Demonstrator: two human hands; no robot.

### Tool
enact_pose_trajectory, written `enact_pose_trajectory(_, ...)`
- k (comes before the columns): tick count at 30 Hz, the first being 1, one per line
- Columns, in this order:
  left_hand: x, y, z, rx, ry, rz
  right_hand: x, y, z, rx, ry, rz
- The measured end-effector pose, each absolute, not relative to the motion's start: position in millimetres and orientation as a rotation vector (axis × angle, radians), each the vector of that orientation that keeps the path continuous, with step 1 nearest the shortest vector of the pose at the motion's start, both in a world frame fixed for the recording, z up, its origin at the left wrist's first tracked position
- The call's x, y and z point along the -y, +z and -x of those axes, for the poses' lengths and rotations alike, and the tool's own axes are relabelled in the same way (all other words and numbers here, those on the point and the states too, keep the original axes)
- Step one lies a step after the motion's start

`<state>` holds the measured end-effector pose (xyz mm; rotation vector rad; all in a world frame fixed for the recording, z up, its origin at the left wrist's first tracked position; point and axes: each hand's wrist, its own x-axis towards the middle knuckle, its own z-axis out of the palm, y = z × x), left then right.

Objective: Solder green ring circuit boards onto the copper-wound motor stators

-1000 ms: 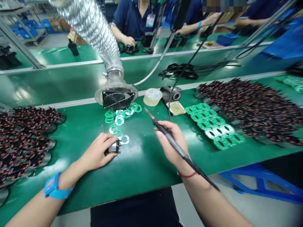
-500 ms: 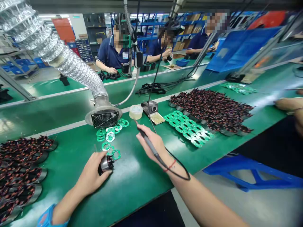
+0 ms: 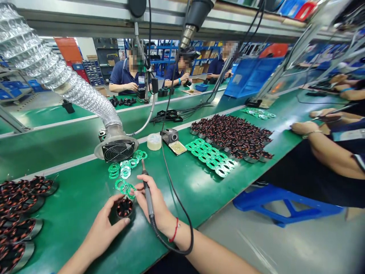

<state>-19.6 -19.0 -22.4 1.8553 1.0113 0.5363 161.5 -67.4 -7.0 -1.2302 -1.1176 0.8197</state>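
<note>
My left hand [image 3: 106,223] is closed around a motor stator [image 3: 124,208], whose ring of dark and copper windings faces up. My right hand [image 3: 152,199] grips a soldering iron [image 3: 148,198] with its tip pointing up and away. The thumb and a finger of that hand reach to a green ring-shaped circuit board [image 3: 130,191] just above the stator; whether they pinch it I cannot tell. Another ring board [image 3: 120,185] lies beside it. More loose ring boards [image 3: 125,172] lie in front of the fume extractor fan [image 3: 118,151].
Stators [image 3: 21,220] stand in rows at the left, and a large group of stators [image 3: 230,135] at the right. Close by are a ring-board panel [image 3: 211,156], a tape roll [image 3: 154,141] and a soldering iron stand [image 3: 171,136]. A co-worker's hands [image 3: 306,128] are at the far right.
My right hand has moved left and down to the ring boards with the soldering iron. The stator in my left hand has turned from lying sideways to facing up. The view has shifted.
</note>
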Motion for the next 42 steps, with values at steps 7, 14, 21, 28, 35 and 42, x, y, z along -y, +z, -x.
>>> enact_pose_trajectory(7,13.0,-22.4,15.3,-1.057,0.614,-2.453,68.8,-10.6,-151.9,1.176,0.954,1.131)
enact_pose_trajectory(14,11.2,-16.6,13.7,-1.051,0.522,-2.361,88.6,-10.9,-168.3,1.398,0.706,1.329)
enact_pose_trajectory(21,6.1,-1.3,22.6,-0.92,0.544,-2.211,87.5,-6.5,-171.9,1.512,0.805,1.408)
enact_pose_trajectory(28,1.0,4.1,28.2,-1.028,0.511,-2.188,78.0,6.3,-161.1,1.903,0.531,1.561)
enact_pose_trajectory(35,2.3,-0.3,27.9,-1.013,0.517,-2.096,77.6,14.1,-170.5,2.189,0.395,1.588)
enact_pose_trajectory(42,11.5,-9.4,21.0,-0.982,0.478,-1.843,77.2,0.2,-175.2,1.954,0.395,1.434)
